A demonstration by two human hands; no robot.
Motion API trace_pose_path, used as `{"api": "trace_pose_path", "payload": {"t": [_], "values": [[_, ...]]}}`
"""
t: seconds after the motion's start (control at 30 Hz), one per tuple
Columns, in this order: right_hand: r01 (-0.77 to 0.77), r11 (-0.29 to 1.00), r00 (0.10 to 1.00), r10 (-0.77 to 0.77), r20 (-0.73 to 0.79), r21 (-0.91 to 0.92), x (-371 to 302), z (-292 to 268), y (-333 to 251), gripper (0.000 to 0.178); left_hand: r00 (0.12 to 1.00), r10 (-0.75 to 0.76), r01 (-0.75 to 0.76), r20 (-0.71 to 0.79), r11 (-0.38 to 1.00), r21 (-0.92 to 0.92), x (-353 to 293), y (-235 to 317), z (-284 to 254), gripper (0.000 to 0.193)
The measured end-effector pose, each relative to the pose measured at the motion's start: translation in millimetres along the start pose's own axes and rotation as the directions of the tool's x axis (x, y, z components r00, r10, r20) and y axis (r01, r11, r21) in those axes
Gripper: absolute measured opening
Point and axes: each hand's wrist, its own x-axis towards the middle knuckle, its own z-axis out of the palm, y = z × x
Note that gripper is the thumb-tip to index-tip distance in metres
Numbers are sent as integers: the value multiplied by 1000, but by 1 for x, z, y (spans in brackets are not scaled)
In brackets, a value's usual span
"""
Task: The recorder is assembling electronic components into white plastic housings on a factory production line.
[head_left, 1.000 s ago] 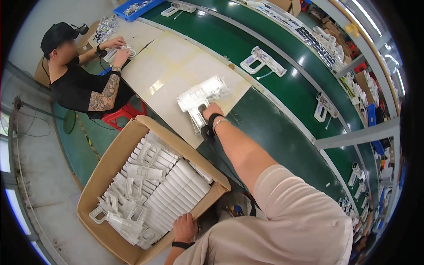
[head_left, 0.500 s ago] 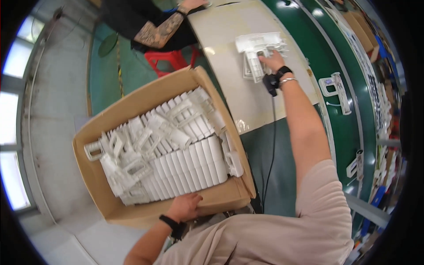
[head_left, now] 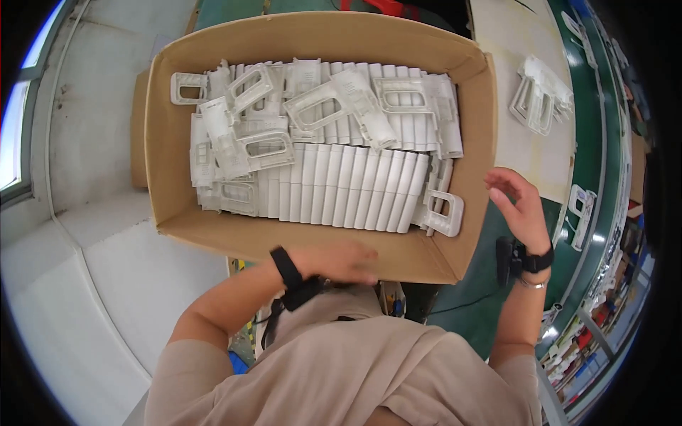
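Note:
A large cardboard box (head_left: 327, 32) holds white plastic parts. Close-packed rows of long white pieces (head_left: 348, 186) lie inside, with loose white plastic frames with handle-like loops (head_left: 320, 106) scattered over them. My left hand (head_left: 341, 261) is at the box's near wall, its fingers stretched to the right and blurred, with nothing seen in it. Just outside the right wall, my right hand (head_left: 522, 206) is raised, thumb and fingers apart, holding nothing. Beyond it, a small stack of white plastic frames (head_left: 541, 96) rests on the pale worktable (head_left: 529, 153).
Right of the worktable runs a green conveyor (head_left: 604, 128) carrying another white plastic part (head_left: 581, 213). A red stool (head_left: 380, 7) shows behind the box. A black cable (head_left: 462, 307) runs from the device on my right wrist. A pale wall (head_left: 92, 121) stands at the left.
My right hand has let go of the white frames on the worktable and drawn back beside the box. My view has swung left over the box; the other person has left it.

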Motion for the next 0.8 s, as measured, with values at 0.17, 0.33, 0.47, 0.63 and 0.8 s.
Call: {"api": "trace_pose_path", "payload": {"t": [0.17,0.33,0.47,0.63,0.8], "values": [[56,984,998,-48,-48,172,31,58,-64,26,608,-465,452,-644,869,-200,-17,-59,-118,45],[-123,954,963,181,-199,273,127,157,34,24,656,61,406,-753,812,419,34,-95,-161,50],[-94,726,605,584,-540,681,186,137,114,19,574,325,510,-751,575,639,88,-134,-176,50],[-227,662,546,694,-470,714,214,166,102,26,665,190,590,-722,459,664,91,-174,-193,35],[-275,545,473,794,-382,792,218,190,119,31,656,11,555,-755,672,491,58,-119,-191,37]]}}
